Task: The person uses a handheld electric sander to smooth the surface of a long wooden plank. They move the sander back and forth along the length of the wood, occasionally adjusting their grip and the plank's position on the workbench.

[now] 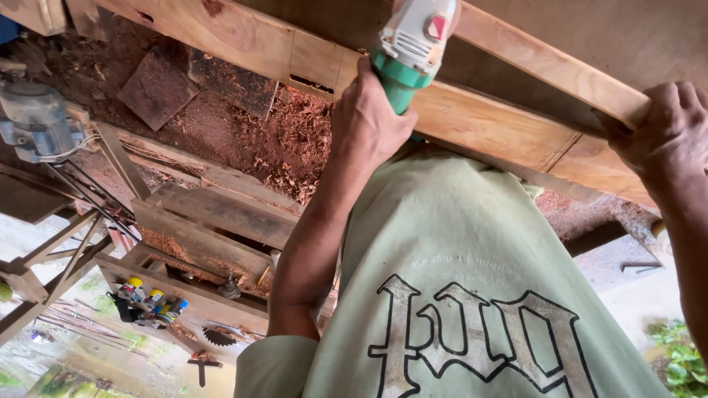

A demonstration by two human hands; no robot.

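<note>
There are two hands: the left hand [372, 121] and the right hand [664, 133]. There is one green and white power tool [409, 48], one blue motor [33, 121], one round saw blade [219, 337] and three small bottles [155, 301].

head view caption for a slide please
Left hand grips a green and white power tool at a wooden board held by the right hand, above sawdust.

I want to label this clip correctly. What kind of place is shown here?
Probably a woodworking shop: sawdust covers the ground, a wooden board is held by the left hand, and the right hand grips a power tool.
</note>
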